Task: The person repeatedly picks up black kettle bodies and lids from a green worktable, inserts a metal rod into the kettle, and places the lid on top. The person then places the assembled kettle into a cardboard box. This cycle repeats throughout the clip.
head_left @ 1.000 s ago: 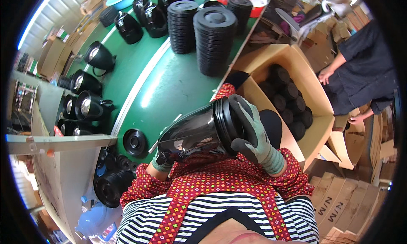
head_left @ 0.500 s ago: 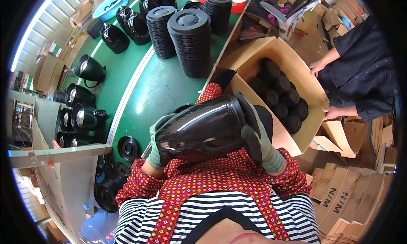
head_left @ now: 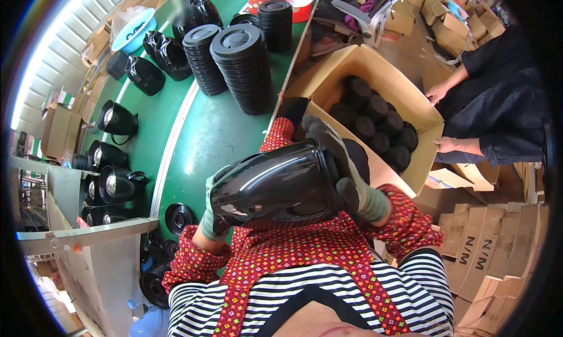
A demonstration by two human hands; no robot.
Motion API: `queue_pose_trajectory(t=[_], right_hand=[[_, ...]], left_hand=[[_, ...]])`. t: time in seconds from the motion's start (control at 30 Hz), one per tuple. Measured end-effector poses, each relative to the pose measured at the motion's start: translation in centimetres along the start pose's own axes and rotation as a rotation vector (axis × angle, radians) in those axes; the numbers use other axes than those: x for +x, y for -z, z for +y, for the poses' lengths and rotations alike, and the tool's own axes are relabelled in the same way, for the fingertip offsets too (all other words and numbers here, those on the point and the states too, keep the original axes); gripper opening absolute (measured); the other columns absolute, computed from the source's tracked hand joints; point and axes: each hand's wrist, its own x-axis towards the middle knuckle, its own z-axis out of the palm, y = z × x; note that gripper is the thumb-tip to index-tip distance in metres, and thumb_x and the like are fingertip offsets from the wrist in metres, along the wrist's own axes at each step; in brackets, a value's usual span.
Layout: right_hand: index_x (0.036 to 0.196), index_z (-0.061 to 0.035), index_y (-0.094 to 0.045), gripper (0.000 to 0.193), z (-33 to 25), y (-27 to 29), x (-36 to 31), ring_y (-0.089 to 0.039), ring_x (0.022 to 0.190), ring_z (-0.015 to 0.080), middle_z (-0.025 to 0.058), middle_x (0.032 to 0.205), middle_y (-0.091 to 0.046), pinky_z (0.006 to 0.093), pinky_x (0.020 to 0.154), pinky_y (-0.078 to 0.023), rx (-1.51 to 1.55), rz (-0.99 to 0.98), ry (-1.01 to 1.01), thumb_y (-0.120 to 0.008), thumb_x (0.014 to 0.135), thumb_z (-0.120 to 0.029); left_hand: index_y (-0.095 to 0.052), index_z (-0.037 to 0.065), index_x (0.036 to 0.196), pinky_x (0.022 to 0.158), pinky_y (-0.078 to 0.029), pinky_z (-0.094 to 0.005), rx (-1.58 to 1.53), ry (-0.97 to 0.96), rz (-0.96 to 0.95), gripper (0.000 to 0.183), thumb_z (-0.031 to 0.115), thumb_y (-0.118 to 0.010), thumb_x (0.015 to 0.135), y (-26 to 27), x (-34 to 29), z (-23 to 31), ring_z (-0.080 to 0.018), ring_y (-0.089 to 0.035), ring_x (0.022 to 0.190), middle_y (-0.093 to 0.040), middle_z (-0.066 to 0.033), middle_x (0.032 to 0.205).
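Note:
I hold a glossy black kettle body (head_left: 275,184) on its side in front of my chest, over the near edge of the green conveyor belt (head_left: 205,138). My right hand (head_left: 340,161), in a grey-green glove, grips its right end. My left hand (head_left: 212,211), also gloved, holds the left end from below and is mostly hidden behind the body. Just to the right stands an open cardboard box (head_left: 404,91) with several black kettle bodies (head_left: 375,126) packed inside.
Stacks of black lids (head_left: 243,67) stand on the belt ahead. More black kettles (head_left: 114,120) line its left side. Another person in dark clothes (head_left: 498,102) stands at the box's far side, hands near its rim. Flat cardboard boxes (head_left: 487,255) lie at the right.
The kettle body has turned and come lower, closer to my chest; its open end no longer faces right. My right hand has shifted up over its right end.

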Motion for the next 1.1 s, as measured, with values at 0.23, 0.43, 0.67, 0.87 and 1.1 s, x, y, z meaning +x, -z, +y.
queue_pose_trajectory(t=[0.23, 0.43, 0.67, 0.87, 1.1], right_hand=[[0.151, -0.0049, -0.052, 0.048, 0.6, 1.3, -0.8, -0.068, 0.117, 0.0168, 0.0085, 0.137, -0.068, 0.0345, 0.104, -0.055, 0.619, 0.219, -0.984, -0.048, 0.113, -0.035], [0.160, 0.0004, -0.036, 0.073, -0.8, -0.6, -1.3, -0.038, 0.150, 0.0298, 0.0178, 0.162, -0.040, 0.0404, 0.124, -0.027, 0.046, 0.042, -0.104, -0.049, 0.109, -0.050], [0.151, -0.0033, -0.048, 0.070, 0.7, 1.6, -1.8, -0.068, 0.117, 0.0278, 0.0131, 0.142, -0.063, 0.0455, 0.113, -0.048, 0.156, -0.068, -0.493, -0.058, 0.104, -0.055], [0.165, -0.0056, -0.029, 0.081, -0.1, -1.5, -0.3, -0.062, 0.129, 0.0245, 0.0159, 0.145, -0.060, 0.0456, 0.117, -0.043, 0.112, 0.147, 0.142, -0.060, 0.105, -0.050], [0.139, -0.0031, -0.057, 0.047, 4.5, 0.2, -2.4, -0.064, 0.109, 0.0232, 0.0136, 0.127, -0.066, 0.0429, 0.101, -0.049, 0.464, 0.145, -0.422, -0.054, 0.110, -0.040]], left_hand=[[-0.072, 0.000, 0.121, 0.082, -0.064, -0.0419, 0.710, -0.533, -0.053, 0.045, 0.015, -0.087, 0.081, 0.3, 3.0, 10.2, -0.0368, -0.077, 0.099, -0.063, -0.0365, 0.136], [-0.064, -0.009, 0.131, 0.102, -0.056, -0.0414, -0.237, 0.139, 0.137, 0.077, 0.031, -0.095, 0.073, 0.8, -2.0, 1.4, -0.0280, -0.072, 0.110, -0.071, -0.0175, 0.128], [-0.067, -0.013, 0.125, 0.088, -0.062, -0.0400, 0.592, -0.362, -0.059, 0.038, 0.000, -0.073, 0.090, 0.9, 2.4, 8.5, -0.0293, -0.076, 0.095, -0.070, -0.0272, 0.127], [-0.062, -0.010, 0.132, 0.092, -0.062, -0.0417, 0.250, 0.090, 0.039, 0.039, 0.008, -0.068, 0.097, 0.0, 3.1, 7.4, -0.0304, -0.072, 0.106, -0.064, -0.0280, 0.135], [-0.060, -0.009, 0.131, 0.089, -0.063, -0.0410, 0.131, 0.051, 0.042, 0.039, 0.008, -0.068, 0.097, 0.8, 4.5, 7.6, -0.0332, -0.072, 0.106, -0.059, -0.0334, 0.139]])
